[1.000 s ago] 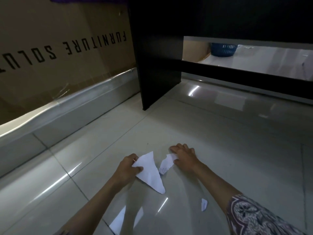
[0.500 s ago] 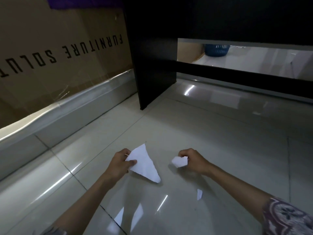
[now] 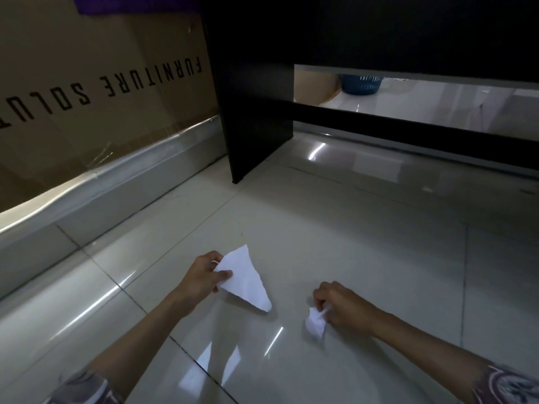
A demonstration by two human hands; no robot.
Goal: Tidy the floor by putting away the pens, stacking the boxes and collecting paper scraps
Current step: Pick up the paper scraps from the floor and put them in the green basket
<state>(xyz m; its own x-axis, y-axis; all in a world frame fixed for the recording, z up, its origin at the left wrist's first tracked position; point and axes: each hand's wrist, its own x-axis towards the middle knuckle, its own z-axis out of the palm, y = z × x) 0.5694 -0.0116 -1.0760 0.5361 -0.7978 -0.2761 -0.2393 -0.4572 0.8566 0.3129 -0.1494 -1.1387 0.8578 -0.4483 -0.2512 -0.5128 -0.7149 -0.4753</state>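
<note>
Glossy pale tiled floor (image 3: 335, 228) fills the lower view and carries bright reflections. A large cardboard box (image 3: 96, 91) stands along the left, printed "FURNITURE SOLU" upside down, its lower edge behind a grey skirting (image 3: 122, 188). A black desk (image 3: 335, 53) occupies the upper centre and right; its side panel stands on the floor beside the box, and a dark crossbar runs rightward from it. Through the gap above the crossbar a blue basket (image 3: 361, 84) sits on the floor beyond, far from the hands. Both forearms reach in from the bottom edge, each with a patterned sleeve at the frame corner. The left hand (image 3: 204, 278) is held just above the floor with thumb and fingers pinching the corner of a large triangular white scrap (image 3: 248, 279), which slopes away to the right with its far point near the tiles. The right hand (image 3: 341, 309), well apart from the left, has its fingers curled round a small crumpled white scrap (image 3: 316, 322), low over the floor; whether that scrap touches the tiles cannot be told.
</note>
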